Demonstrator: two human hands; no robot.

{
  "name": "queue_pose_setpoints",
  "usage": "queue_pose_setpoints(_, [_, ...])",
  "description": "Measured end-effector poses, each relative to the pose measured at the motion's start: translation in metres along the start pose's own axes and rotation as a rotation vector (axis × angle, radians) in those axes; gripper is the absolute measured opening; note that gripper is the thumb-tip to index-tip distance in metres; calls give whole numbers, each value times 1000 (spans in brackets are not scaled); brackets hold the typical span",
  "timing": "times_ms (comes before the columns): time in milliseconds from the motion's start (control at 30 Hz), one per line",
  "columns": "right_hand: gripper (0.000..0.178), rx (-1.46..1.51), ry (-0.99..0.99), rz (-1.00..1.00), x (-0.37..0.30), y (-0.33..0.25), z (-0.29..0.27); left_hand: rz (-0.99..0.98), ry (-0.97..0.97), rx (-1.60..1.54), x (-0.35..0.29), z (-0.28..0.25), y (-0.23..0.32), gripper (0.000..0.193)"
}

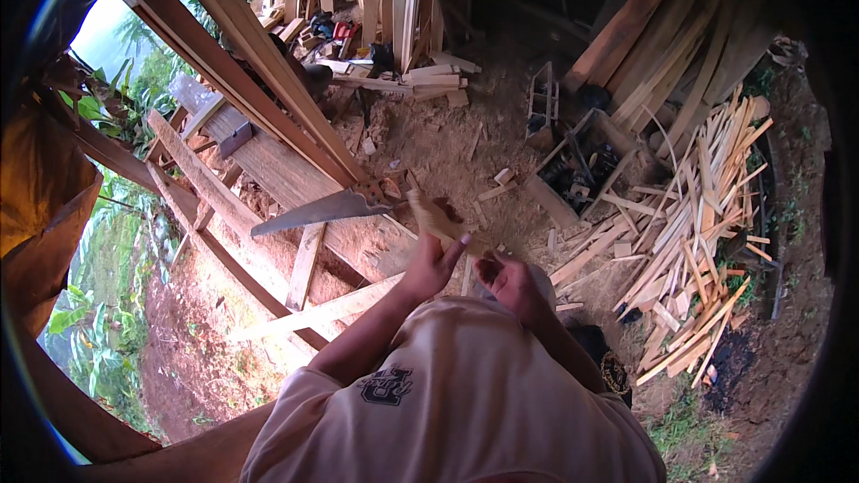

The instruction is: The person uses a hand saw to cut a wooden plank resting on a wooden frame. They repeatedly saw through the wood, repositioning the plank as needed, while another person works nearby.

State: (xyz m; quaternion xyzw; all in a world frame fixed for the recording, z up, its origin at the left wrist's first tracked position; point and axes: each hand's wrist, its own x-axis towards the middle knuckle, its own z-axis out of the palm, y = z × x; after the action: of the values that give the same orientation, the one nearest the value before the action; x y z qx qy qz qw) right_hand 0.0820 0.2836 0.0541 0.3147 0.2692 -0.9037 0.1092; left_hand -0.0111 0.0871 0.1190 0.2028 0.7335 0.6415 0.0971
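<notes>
A pale, shaped piece of wood (pixel 428 213) stands tilted in front of my body, narrow at its far end. My left hand (pixel 433 266) is closed around its near left side, with the thumb stretched along it. My right hand (pixel 512 283) is beside the wood's near end, fingers curled inward; what they hold, if anything, is hidden. To the left, a handsaw (pixel 320 212) lies with its wide blade pointing left and its wooden handle close to the shaped wood. Beneath the saw is a plank bench (pixel 277 170) strewn with sawdust.
Long beams (pixel 242 63) lean across the bench from the far left. A wooden box of tools (pixel 586 165) sits on the dirt at right, beside a large heap of offcut strips (pixel 689 241). More boards (pixel 385 0) stand at the back. Sawdust-covered rails (pixel 210 183) run along the left.
</notes>
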Motion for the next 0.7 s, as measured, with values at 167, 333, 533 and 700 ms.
queue_pose_setpoints(167, [31, -740, 43, -30, 19, 8, -32, 165, 31, 437, 7, -45, 53, 74])
queue_pose_setpoints(333, [57, -1719, -220, -659, 9, 9, 13, 80, 60, 522, 1, -66, 40, 72])
queue_pose_setpoints(533, [73, -2132, -487, -942, 46, 33, 62, -149, 2, 688, -23, -70, -1, 52])
queue_pose_setpoints(700, [64, -2468, -698, -807, 79, 48, 65, -352, 2, 691, -58, -74, 0, 53])
